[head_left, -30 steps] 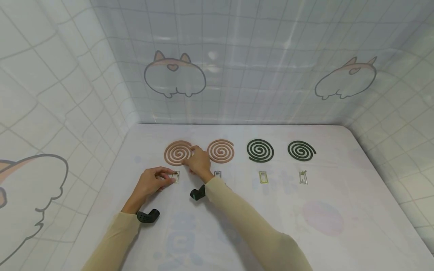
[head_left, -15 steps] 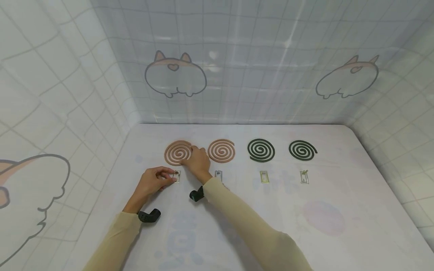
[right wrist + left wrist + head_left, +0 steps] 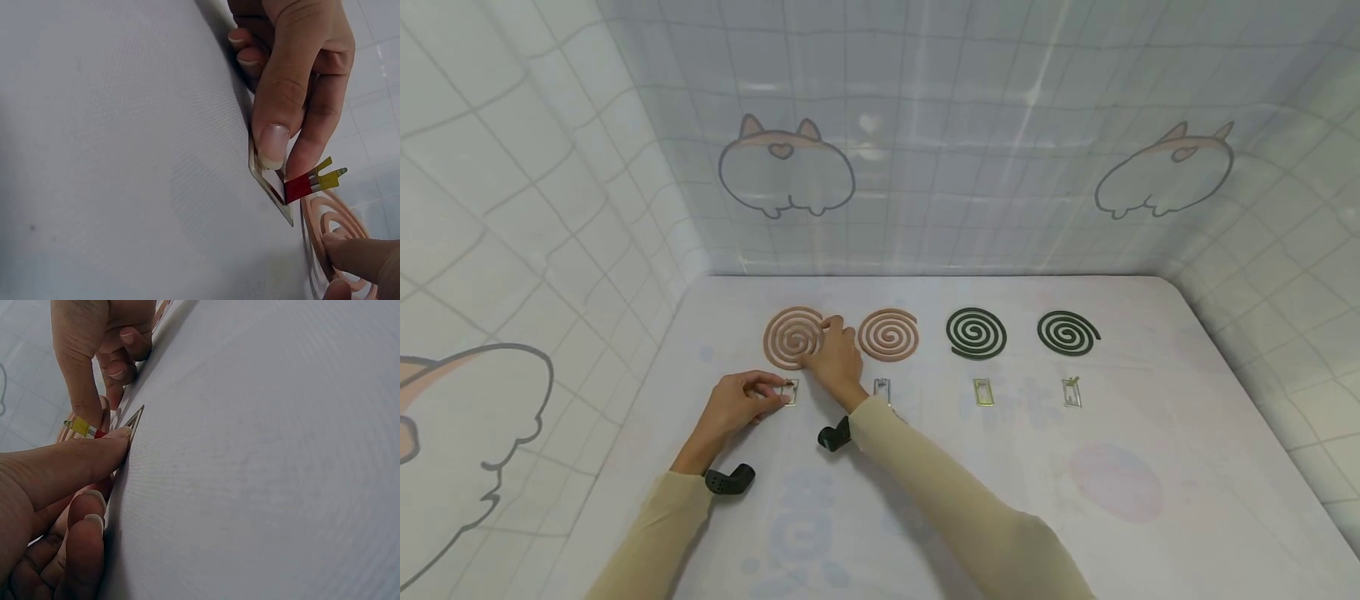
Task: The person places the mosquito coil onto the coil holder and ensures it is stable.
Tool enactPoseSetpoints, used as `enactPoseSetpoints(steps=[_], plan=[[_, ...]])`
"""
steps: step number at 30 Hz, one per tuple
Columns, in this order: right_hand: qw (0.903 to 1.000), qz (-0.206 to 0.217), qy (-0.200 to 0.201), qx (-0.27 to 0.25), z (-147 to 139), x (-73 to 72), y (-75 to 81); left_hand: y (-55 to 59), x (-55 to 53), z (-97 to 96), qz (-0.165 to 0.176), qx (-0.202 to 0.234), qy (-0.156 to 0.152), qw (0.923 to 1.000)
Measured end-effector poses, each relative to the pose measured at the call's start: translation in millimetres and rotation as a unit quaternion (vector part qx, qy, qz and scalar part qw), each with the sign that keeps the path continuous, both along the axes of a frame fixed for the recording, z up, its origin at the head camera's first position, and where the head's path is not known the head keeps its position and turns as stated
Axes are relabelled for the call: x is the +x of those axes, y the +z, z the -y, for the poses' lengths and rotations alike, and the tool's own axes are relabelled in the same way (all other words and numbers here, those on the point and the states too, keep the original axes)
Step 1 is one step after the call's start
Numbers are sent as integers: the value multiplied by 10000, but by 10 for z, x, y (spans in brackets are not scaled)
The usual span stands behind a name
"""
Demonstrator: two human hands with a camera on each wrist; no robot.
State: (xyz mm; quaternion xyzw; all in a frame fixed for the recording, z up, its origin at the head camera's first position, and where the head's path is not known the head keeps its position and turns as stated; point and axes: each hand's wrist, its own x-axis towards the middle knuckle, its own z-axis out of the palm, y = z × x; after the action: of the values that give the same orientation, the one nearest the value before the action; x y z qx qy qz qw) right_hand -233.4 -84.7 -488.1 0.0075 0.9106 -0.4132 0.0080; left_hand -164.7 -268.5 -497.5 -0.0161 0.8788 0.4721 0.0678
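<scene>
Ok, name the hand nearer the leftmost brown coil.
Right: the right hand grips the coil's right side; the left hand is on its near side, pinching a metal stand.

We see the left hand (image 3: 741,402) holding the first coil stand (image 3: 795,393) on the table (image 3: 962,500). Behind this grip lies the first mosquito coil (image 3: 794,339), with the right hand (image 3: 835,358) on its right edge. Just right of that hold we find the second mosquito coil (image 3: 888,336), then the third (image 3: 973,333) and fourth (image 3: 1067,333). Right of the left hand's grip, we see the second (image 3: 882,387), third (image 3: 982,403) and fourth coil stands (image 3: 1071,392), each before its coil. Behind everything stands the wall (image 3: 970,208).
</scene>
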Motion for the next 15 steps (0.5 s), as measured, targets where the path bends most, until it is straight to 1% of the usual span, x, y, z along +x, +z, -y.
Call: enactPoseSetpoints(steps=[6,10,13,15], plan=[[9978,-91,230,-614,-53,1,-13,-17,-2,-4,18,39,7,10000],[9923,-82,448,-1152,-81,-8,-47,-22,-3,-1,26,-14,54,10000],[9869,29,477,-1541,-84,-20,-74,-22,-7,0,28,-45,81,10000],[9846,24,445,-1691,-87,-26,-83,-19,-12,-5,35,-32,90,9999]])
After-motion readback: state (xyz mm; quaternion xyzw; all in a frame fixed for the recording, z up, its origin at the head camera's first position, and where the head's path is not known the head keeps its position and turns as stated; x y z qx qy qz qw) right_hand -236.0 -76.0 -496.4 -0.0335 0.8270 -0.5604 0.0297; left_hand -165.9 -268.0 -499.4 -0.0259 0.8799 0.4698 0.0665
